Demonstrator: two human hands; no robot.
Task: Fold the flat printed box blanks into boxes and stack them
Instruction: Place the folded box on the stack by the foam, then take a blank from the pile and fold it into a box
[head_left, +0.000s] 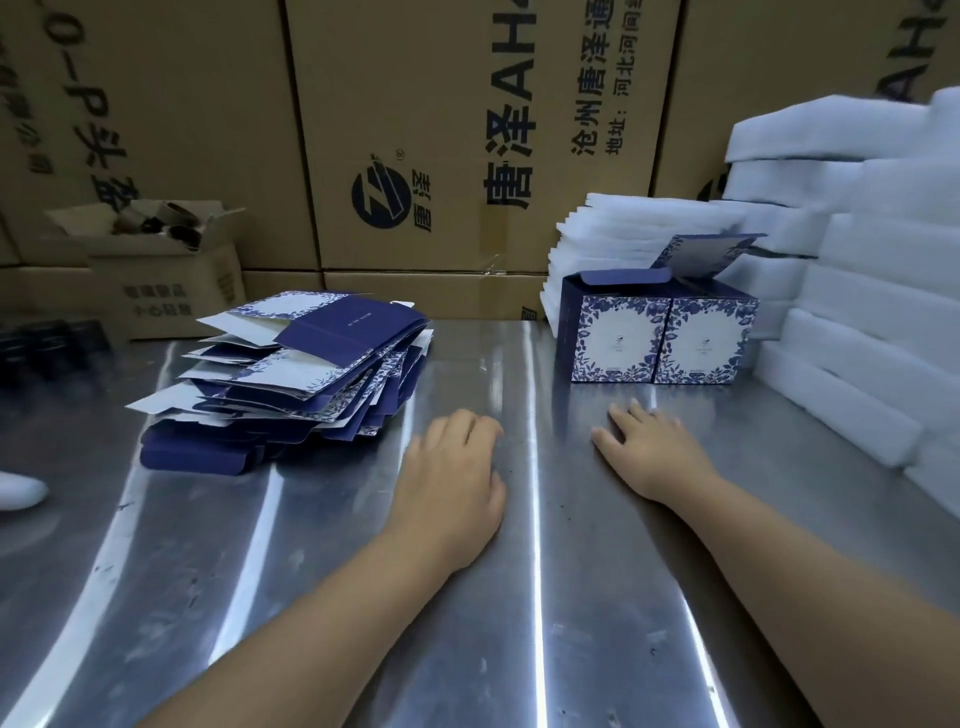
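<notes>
steel tabletop (311, 597), shiny and streaked with light, lies bare across the whole near half and up the middle lane between the two hands. on its left side sits a loose, slanting pile of flat box blanks (306, 364) — navy and white with a blue flower print, edges fanned out unevenly, the bottom navy flaps jutting toward the near left. on the far right stand two folded boxes (657, 332) touching side by side, their top flaps raised; stacks of white foam sheets (857, 312) press in behind and along the right edge, narrowing that side. a wall of brown cartons (415, 130) closes the far edge, with a smaller open carton (156, 270) at far left.

left hand (449, 483) rests palm down on the bare metal, just beside the near right corner of the pile but not touching it, fingers together and curled slightly under, holding nothing. right hand (649, 447) lies flat near the front of the folded boxes — apart from them — fingers a little spread and pointing away, empty. both forearms stretch in from the near edge.
</notes>
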